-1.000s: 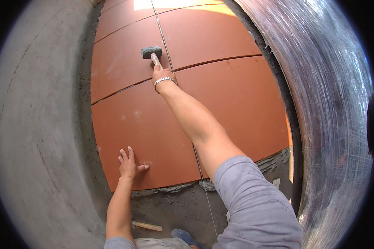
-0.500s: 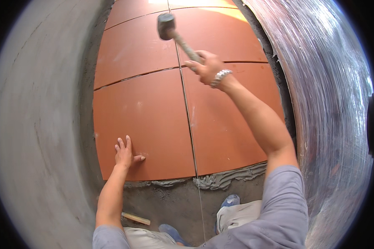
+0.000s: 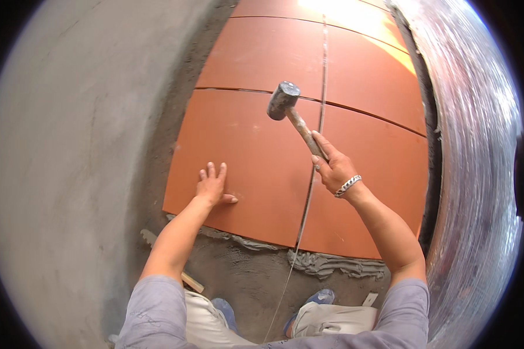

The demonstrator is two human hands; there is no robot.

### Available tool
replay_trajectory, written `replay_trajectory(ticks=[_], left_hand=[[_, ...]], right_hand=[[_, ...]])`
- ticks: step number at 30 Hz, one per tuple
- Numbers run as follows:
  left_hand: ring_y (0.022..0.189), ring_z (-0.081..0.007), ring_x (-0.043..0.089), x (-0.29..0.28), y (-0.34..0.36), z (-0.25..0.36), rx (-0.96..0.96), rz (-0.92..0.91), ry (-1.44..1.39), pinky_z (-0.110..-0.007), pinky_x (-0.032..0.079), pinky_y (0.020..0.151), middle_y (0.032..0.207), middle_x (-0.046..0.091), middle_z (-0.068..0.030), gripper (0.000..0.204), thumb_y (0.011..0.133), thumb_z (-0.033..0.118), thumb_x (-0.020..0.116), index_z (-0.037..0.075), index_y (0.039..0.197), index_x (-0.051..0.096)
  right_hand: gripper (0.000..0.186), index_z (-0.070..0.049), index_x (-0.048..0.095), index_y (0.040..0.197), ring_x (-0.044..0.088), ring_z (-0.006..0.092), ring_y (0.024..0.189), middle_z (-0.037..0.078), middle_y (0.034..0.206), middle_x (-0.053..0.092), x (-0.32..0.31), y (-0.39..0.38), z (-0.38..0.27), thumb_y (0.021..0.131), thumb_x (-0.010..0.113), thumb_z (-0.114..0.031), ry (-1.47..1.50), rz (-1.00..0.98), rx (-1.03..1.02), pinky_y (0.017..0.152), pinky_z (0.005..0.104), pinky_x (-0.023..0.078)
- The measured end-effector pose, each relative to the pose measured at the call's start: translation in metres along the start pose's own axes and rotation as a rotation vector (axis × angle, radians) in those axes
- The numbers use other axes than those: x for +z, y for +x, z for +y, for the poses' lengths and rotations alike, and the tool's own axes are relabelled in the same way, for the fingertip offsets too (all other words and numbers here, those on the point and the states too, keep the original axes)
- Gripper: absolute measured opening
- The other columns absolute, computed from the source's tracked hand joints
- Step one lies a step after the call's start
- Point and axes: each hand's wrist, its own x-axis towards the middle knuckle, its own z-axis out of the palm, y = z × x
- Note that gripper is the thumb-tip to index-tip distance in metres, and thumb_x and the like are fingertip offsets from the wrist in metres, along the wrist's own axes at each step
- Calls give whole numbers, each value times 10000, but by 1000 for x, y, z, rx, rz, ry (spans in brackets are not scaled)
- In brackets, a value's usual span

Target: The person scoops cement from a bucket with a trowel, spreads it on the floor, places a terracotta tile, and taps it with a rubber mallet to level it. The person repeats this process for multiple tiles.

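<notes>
My right hand [image 3: 335,168] grips the wooden handle of a rubber mallet [image 3: 283,100], whose dark head is over the far edge of the near left tile. Whether the head touches the tile I cannot tell. Fingers spread, my left hand [image 3: 211,187] lies on that reddish-brown near left floor tile [image 3: 250,151], close to its front edge. To the right is a matching tile [image 3: 370,186], across a narrow joint. A thin string [image 3: 286,276] runs along this joint and on toward me.
Grey mortar [image 3: 332,265] bulges along the tiles' front edge. A grey wall [image 3: 81,151] rises on the left; shiny plastic wrapping [image 3: 477,174] stands on the right. A wooden-handled tool [image 3: 193,282] lies by my left leg. More tiles [image 3: 262,49] stretch away ahead.
The mallet has come down and nearer to me, from over the farther tiles. My view has turned, so the tiles sit further right and tilted. My left hand stays flat on the tile.
</notes>
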Motion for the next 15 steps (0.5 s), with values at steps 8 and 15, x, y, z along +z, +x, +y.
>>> replay_trajectory(ticks=[8, 15], left_hand=[[1418, -575, 225, -1, -1, 0, -9, -11, -44, -567, 390, 1098, 1608, 111, -295, 1299, 605, 588, 868, 163, 1590, 136], [1411, -576, 242, 1, -2, -4, 10, 15, -61, -570, 404, 1086, 1603, 127, -300, 1286, 611, 588, 865, 162, 1590, 149]], right_hand=[[589, -278, 342, 1536, 669, 365, 1004, 226, 1086, 684, 72, 31, -25, 983, 544, -247, -280, -143, 2, 883, 430, 508], [607, -286, 330, 1541, 662, 379, 996, 222, 1086, 685, 75, 18, -14, 978, 550, -237, -358, -233, 84, 908, 427, 508]])
